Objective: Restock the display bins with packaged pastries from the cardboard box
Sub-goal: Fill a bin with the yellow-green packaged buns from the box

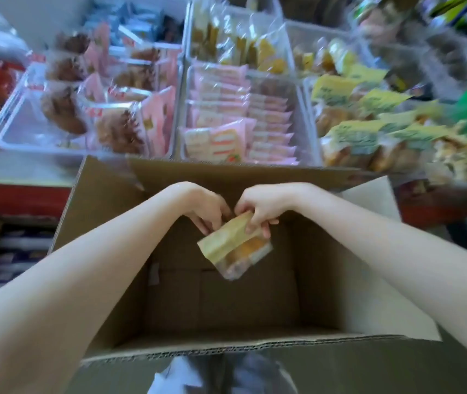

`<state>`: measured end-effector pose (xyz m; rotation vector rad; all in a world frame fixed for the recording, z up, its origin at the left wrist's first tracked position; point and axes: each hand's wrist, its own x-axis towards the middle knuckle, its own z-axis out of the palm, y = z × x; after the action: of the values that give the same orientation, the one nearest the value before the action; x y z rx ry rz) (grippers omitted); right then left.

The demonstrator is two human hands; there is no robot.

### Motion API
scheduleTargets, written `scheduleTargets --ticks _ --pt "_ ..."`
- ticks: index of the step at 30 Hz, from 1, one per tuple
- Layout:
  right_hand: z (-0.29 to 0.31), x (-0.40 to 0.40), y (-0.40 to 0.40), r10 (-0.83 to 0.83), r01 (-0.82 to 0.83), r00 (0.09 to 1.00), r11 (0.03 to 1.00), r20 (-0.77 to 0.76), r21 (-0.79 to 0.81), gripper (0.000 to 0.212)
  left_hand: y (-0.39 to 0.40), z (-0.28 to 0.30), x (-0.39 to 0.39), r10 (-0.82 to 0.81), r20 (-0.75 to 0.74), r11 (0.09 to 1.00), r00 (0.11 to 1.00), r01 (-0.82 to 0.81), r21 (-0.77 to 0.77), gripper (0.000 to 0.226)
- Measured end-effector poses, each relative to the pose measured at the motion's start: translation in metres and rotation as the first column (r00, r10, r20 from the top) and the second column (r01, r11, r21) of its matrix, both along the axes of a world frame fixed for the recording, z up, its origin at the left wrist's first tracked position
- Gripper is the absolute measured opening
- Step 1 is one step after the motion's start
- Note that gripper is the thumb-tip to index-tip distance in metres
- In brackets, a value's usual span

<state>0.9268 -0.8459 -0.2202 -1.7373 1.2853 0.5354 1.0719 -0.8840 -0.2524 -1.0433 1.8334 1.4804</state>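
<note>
A: How far along is the restock?

B: Near the end, I'd judge. The box (226, 294) shows bare cardboard on its floor, and the one pastry pack (236, 247) in view is lifted above it. The bins (297, 89) from 10 to 2 o'clock all hold stock.

A: And the hands?

B: Together at centre. The right hand (260, 209) pinches the pack's top edge; the left hand (206, 207) has fingers at that same edge, though blur hides whether it grips.

A: Where should it go?

B: Likely the bin at 2 o'clock, where the yellow-labelled packs (360, 132) look alike.

A: Room to move?

B: The box's far wall and raised flaps stand between the hands and the tabletop (19, 194); the pack must rise over them. Above that, the way looks open.
</note>
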Motion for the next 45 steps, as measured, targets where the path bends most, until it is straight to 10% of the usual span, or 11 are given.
scheduleTargets --ticks 4,7,11,20,23,27,31,37,43,45 --pt "0.087 -0.047 -0.005 -0.183 0.196 0.975 0.975 0.125 -0.101 0.017 -0.015 0.076 -0.032 -0.018 -0.192 0.989 0.981 0.045 0.138 0.032" --pt "0.140 -0.084 -0.002 -0.299 0.336 0.905 0.939 0.304 -0.076 0.015 -0.023 0.113 -0.060 -0.048 -0.342 0.984 0.938 -0.015 -0.177 0.020" --pt "0.169 -0.133 0.008 -0.516 0.621 0.572 0.780 0.638 0.074 0.019 -0.020 0.149 -0.096 0.068 -0.603 0.902 0.795 -0.307 -0.303 0.033" --pt "0.186 -0.219 0.018 -0.345 0.783 0.400 0.610 0.849 -0.122 0.022 -0.004 0.189 -0.204 0.106 -0.758 0.716 0.643 -0.579 -0.391 0.011" --pt "0.207 -0.271 0.010 -0.347 0.886 0.236 0.461 0.908 -0.054 0.010 -0.019 0.197 -0.238 0.260 -0.872 0.555 0.416 -0.803 -0.218 0.017" --pt "0.212 -0.337 0.003 -0.422 0.863 0.424 0.457 0.801 -0.216 0.050 -0.033 0.210 -0.285 0.369 -0.923 0.431 0.110 -0.900 0.065 0.017" --pt "0.198 -0.363 -0.022 -0.375 0.814 0.568 0.390 0.733 -0.431 0.075 -0.036 0.219 -0.323 0.348 -0.926 0.501 0.143 -0.864 0.055 0.017" --pt "0.171 -0.383 -0.037 -0.495 0.893 0.226 0.449 0.839 0.024 0.024 -0.038 0.206 -0.337 0.398 -0.866 0.573 0.301 -0.819 -0.022 0.020" --pt "0.133 -0.380 -0.057 -0.544 0.944 0.326 0.143 0.773 -0.297 0.017 -0.050 0.173 -0.325 0.500 -0.757 0.555 0.420 -0.827 -0.092 0.013" --pt "0.126 -0.383 -0.065 -0.533 0.966 0.230 0.026 0.814 -0.257 0.022 -0.064 0.157 -0.316 0.540 -0.723 0.472 0.431 -0.866 -0.163 0.017"
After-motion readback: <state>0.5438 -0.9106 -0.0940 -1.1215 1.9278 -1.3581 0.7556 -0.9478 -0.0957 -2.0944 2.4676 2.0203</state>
